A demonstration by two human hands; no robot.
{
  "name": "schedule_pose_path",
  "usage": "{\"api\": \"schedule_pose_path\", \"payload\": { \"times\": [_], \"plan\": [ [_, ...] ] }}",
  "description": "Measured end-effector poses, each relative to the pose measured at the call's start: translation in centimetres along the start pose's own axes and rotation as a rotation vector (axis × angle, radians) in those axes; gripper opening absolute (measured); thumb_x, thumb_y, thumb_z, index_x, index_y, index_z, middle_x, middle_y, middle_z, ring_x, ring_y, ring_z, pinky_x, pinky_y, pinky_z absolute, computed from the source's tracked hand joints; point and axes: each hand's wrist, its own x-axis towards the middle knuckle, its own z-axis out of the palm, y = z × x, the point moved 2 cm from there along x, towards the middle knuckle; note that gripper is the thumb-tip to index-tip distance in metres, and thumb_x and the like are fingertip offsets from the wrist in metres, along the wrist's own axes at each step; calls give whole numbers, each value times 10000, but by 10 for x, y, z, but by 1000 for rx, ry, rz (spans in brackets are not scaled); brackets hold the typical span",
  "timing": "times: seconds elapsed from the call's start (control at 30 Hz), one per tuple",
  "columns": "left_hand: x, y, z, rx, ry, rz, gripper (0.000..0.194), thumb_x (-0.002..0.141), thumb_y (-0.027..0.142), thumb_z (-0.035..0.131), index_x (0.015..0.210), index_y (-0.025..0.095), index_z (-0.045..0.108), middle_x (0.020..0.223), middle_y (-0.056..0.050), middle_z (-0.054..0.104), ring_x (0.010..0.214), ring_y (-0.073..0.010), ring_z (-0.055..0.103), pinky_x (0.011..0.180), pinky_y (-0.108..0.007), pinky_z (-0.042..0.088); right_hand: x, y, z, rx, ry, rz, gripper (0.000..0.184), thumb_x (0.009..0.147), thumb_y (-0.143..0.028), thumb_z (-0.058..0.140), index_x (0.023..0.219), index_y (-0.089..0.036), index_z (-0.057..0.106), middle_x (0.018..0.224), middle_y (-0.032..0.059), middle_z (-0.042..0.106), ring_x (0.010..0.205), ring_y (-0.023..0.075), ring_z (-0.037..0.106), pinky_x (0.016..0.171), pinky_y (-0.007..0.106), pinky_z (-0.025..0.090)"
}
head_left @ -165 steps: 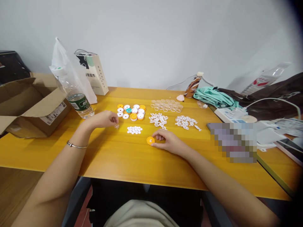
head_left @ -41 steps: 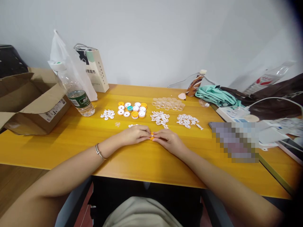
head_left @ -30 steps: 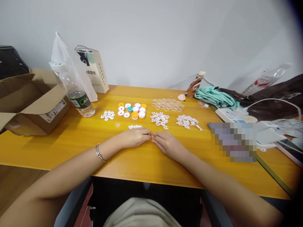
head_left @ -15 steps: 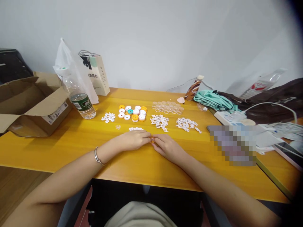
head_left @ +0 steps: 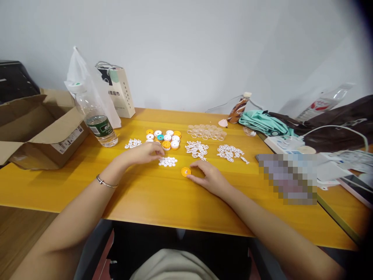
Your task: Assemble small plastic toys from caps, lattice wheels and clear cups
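Observation:
An orange round plastic piece (head_left: pixel 185 172) with a pale centre lies flat on the table. The thumb and forefinger of my right hand (head_left: pixel 210 178) hold it by its right edge. My left hand (head_left: pixel 145 153) hovers just left of a cluster of small white discs (head_left: pixel 168 161), fingers bent and thumb apart, nothing visible between them. It partly covers the front left of a group of white, orange and teal round pieces (head_left: pixel 166 144). Beyond its wrist sits a pile of white round parts with small stems (head_left: pixel 133 144).
White openwork parts form two piles, one nearer (head_left: pixel 197 149) and one farther right (head_left: pixel 229 151). Clear round cups (head_left: pixel 206 132) stand behind. A water bottle (head_left: pixel 101 128) and cardboard box (head_left: pixel 65 136) are left; a coffee bottle (head_left: pixel 239 109), power strip (head_left: pixel 276 146) and blurred-out flat object (head_left: pixel 287 179) are right.
My left hand has let go of the orange piece and moved left and slightly away from me, uncovering the white discs. My right hand stays by the orange piece, which now shows its face upward.

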Motion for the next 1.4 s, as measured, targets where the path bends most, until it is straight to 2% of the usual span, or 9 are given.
{"api": "schedule_pose_path", "payload": {
  "times": [0.1,0.47,0.8,1.1,1.23,1.4],
  "plan": [
    [1,1,4,-19,-38,-10,176,813,245,521,936,167,620,951,-55,601,835,-141,565,762,-263,443,0,2,0,18,1,23,234,773,-366,583,940,-203,564,933,71,641,865,207,608,781,363,491],
    [3,2,10,-10,-58,-42,156,804,216,519,888,167,641,897,-45,628,796,-139,572,723,-258,441,1,3,0,42,-23,45,234,775,-371,583,932,-197,566,934,65,637,873,195,601,789,343,482],
    [3,9,7,9,29,4,134,776,221,533,845,169,636,827,-32,624,749,-134,565,679,-244,436,2,2,1,45,-14,13,228,767,-366,594,925,-204,562,929,62,628,868,195,591,790,356,479],
    [5,5,15,20,-33,12,142,787,199,516,851,160,637,854,-41,640,728,-126,578,650,-221,432,3,3,3,59,-38,-20,270,757,-388,608,948,-204,560,940,71,611,898,207,575,822,371,464],
    [6,9,15,32,-22,-7,140,774,197,530,841,158,647,833,-39,658,706,-123,583,632,-212,425,3,5,6,42,-45,-31,299,752,-387,616,979,-199,566,944,76,589,914,212,558,827,375,457],
    [7,8,16,39,18,-4,152,762,178,529,831,160,662,817,-38,669,702,-127,588,646,-222,422,4,7,9,49,-48,-37,236,759,-344,614,956,-220,580,918,61,567,890,206,550,809,371,456]
  ]
}}
